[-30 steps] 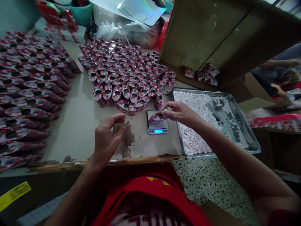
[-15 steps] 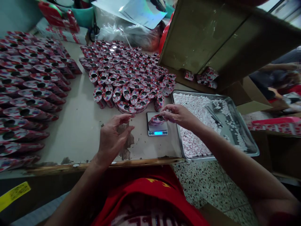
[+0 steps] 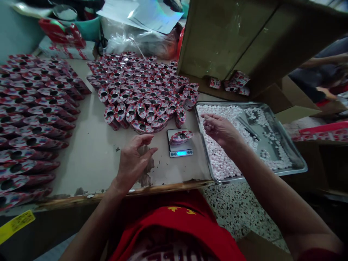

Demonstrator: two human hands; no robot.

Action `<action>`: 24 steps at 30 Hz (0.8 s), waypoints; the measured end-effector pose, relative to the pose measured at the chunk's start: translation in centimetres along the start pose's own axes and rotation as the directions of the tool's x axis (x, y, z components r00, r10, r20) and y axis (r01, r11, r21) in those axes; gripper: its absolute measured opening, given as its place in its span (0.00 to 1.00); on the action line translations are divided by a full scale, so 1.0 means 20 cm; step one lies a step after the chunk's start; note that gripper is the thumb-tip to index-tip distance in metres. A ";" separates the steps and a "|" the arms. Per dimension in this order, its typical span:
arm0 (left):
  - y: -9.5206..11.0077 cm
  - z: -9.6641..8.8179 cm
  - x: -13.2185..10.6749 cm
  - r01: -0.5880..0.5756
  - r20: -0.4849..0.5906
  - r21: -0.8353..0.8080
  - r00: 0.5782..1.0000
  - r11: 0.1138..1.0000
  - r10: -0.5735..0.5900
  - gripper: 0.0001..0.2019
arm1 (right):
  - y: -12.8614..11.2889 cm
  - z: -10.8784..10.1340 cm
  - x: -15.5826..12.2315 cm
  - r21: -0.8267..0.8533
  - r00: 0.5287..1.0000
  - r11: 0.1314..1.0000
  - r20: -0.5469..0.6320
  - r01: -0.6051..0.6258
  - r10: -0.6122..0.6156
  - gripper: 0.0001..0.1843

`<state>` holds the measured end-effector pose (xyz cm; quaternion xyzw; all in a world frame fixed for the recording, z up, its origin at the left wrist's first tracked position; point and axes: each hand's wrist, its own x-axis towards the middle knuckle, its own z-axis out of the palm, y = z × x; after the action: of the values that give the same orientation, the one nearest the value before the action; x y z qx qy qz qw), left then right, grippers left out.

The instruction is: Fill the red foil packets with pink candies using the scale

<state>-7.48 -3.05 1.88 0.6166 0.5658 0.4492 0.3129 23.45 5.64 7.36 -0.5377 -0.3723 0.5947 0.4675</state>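
A small patterned red-and-white container with a hole in its top stands on a digital scale whose display glows blue. My left hand is over the table left of the scale, thumb and fingers apart and holding nothing. To the right of the scale, my right hand hovers above the left part of a metal tray, its fingers curled together. What they hold, if anything, I cannot make out. Many small whitish-pink pieces, like candies or tablets, cover much of the tray.
Rows of similar containers stand at the left and behind the scale. A large cardboard box rises at the back right with a few small packs inside. A metal scraper-like tool lies in the tray. Another person's arm shows far right.
My right hand has left the container on the scale and moved right, over the tray. My left hand has stayed nearly in place. The view has shifted slightly.
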 end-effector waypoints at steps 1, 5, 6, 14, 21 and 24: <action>0.00 0.00 0.01 -0.001 0.006 0.007 1.000 1.000 0.001 0.18 | 0.01 -0.05 0.00 0.076 0.997 0.996 -0.059 -0.041 0.045 0.11; 0.02 0.04 0.02 -0.003 0.039 0.017 0.999 1.000 0.002 0.18 | 0.09 -0.19 -0.05 0.176 0.976 0.970 -0.110 -0.168 0.189 0.08; 0.02 0.06 0.02 -0.003 0.047 0.020 0.999 1.000 0.002 0.18 | 0.11 -0.21 -0.08 0.169 0.978 0.969 -0.079 -0.179 0.195 0.09; 0.08 0.16 0.05 -0.028 0.040 0.127 0.999 0.991 0.023 0.21 | 0.17 -0.29 -0.06 0.257 0.993 0.959 0.027 -0.120 0.117 0.22; 0.10 0.18 0.06 -0.108 0.083 0.283 0.993 0.953 0.088 0.25 | 0.15 -0.28 -0.01 0.194 0.996 0.978 0.062 -0.075 0.064 0.25; 0.14 0.24 0.09 -0.123 0.075 0.379 0.992 0.917 0.102 0.27 | 0.11 -0.18 -0.02 0.100 0.986 0.995 0.165 -0.026 0.010 0.26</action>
<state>-2.08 -1.24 2.83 0.7092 0.5975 0.3305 0.1752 26.74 4.39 4.90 -0.4658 -0.3739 0.6593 0.4567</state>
